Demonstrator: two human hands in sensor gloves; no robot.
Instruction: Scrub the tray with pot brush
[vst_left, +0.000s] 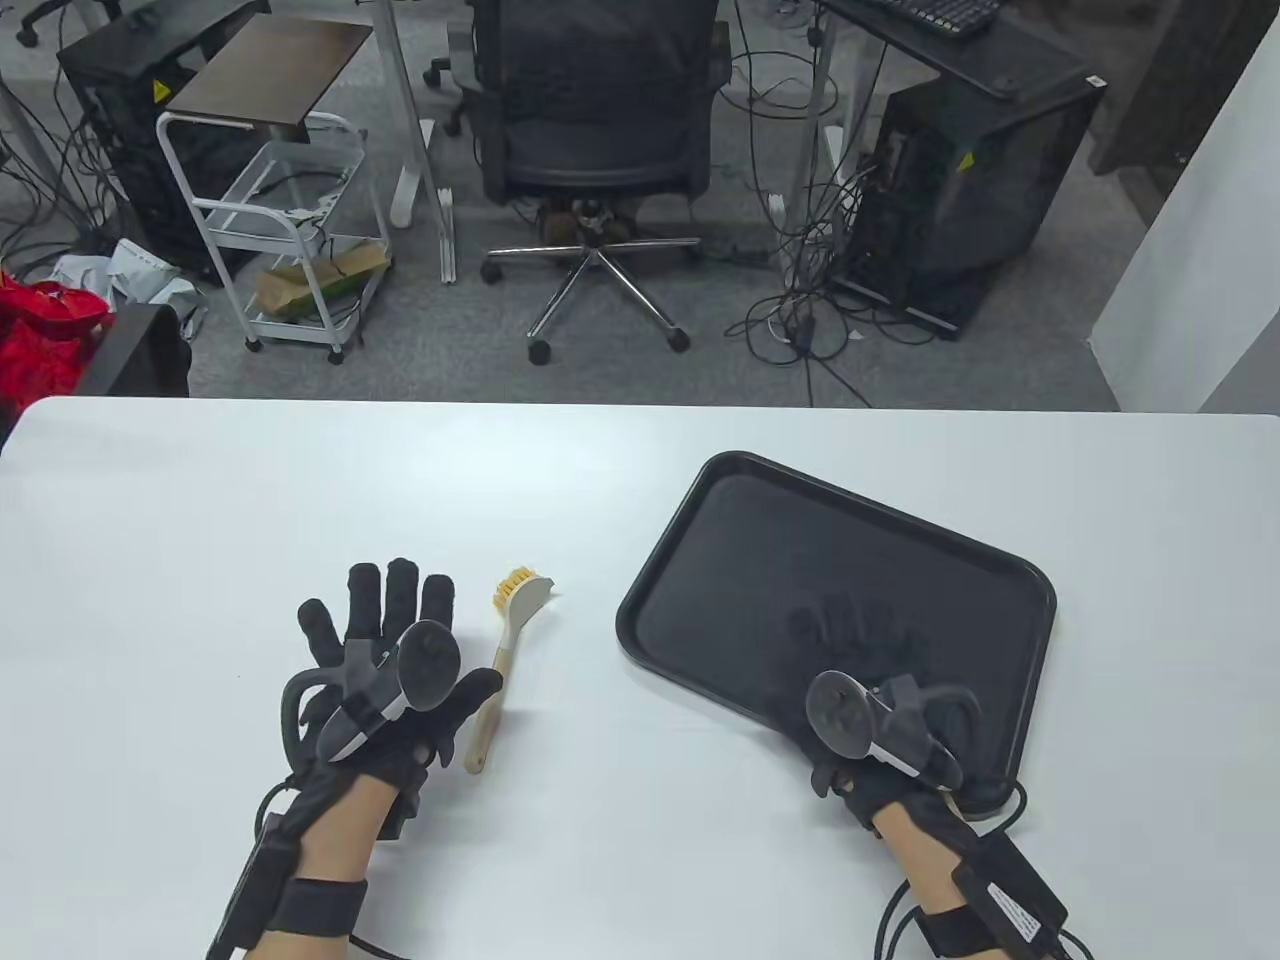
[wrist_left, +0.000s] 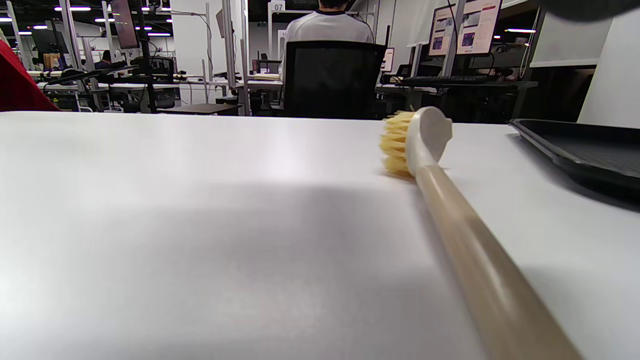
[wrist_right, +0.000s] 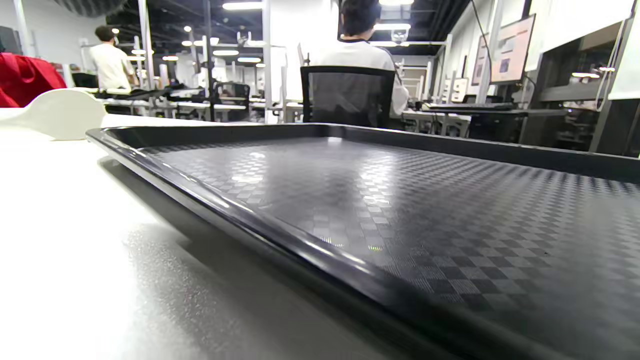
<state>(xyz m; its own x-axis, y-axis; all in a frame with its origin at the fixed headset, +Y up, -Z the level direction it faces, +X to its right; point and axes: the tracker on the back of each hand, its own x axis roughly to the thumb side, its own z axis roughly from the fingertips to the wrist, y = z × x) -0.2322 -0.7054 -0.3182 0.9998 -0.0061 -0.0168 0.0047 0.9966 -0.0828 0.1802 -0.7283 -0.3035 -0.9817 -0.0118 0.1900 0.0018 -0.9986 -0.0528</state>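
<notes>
Pot brush (vst_left: 506, 654) lies flat on the white counter (vst_left: 640, 480) in the table view, long axis near-to-far with a slight tilt: bristle head at the far end, tan handle end toward the person. Left hand (vst_left: 395, 665) sits just beside it on its left, fingers spread and flat, thumb close to or touching the handle's lower half, can't tell which. Holding nothing. Left hand is clearly the nearer one; brush lies immediately to its right. Tray (vst_left: 838, 615) is black, set at an angle, well apart to the right of the brush. Right hand (vst_left: 880, 720) rests on the tray's near edge, fingers lost against the black surface, so its grip state can't be told.

Left wrist view: brush handle (wrist_left: 480, 265) runs from lower right up to the head (wrist_left: 415, 142), bristles facing left, lying on the counter. Tray edge (wrist_left: 575, 145) at right. No fingers in frame.

Right wrist view: tray (wrist_right: 380, 210) fills the frame, checkered surface, rim near. Brush head (wrist_right: 62, 115) pokes up beyond its left rim. No fingers visible.

Judgement: next move is probably a short reach right to wrap the handle.
</notes>
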